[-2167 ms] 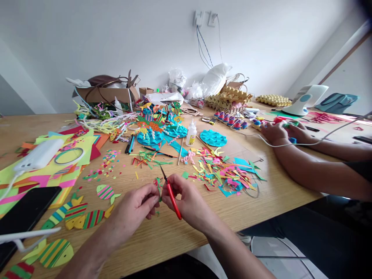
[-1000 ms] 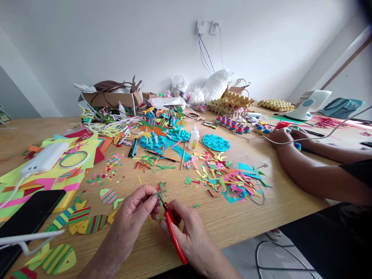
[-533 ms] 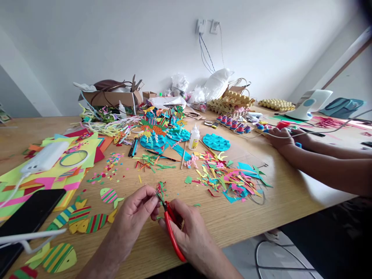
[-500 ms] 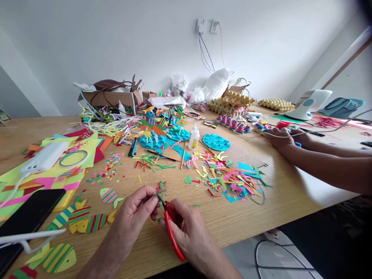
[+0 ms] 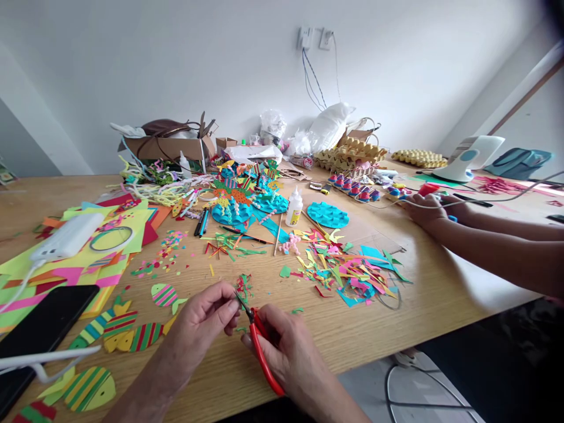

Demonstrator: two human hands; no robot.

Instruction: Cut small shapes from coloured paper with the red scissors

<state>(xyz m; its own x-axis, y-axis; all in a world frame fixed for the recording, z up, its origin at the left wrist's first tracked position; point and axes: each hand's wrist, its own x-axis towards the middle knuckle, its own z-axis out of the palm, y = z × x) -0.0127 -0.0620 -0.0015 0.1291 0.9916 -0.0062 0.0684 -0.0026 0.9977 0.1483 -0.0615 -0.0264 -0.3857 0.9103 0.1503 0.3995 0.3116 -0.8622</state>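
My right hand [image 5: 288,341] is closed round the red-handled scissors [image 5: 264,365], whose blades point up and left. The blade tips meet the fingertips of my left hand [image 5: 209,317], which is pinched; whatever it holds is too small and hidden to name. Just beyond the blades lies a little heap of red and green paper snippets [image 5: 244,285]. Striped paper fish are spread left of my left hand, among them a pink and green fish [image 5: 164,295], a red and green fish [image 5: 147,337] and a large green and yellow fish [image 5: 89,389].
A white glue bottle [image 5: 294,208] stands mid-table near a blue scalloped piece [image 5: 328,215]. Paper scraps [image 5: 348,264] lie right of centre. Coloured sheets [image 5: 132,223], a power bank [image 5: 68,236] and a black phone [image 5: 48,329] are at left. Another person's hands [image 5: 425,207] work at right.
The scissors and both my hands have barely shifted, with the blade tips still at my left fingertips. The other person's hands are almost unmoved.
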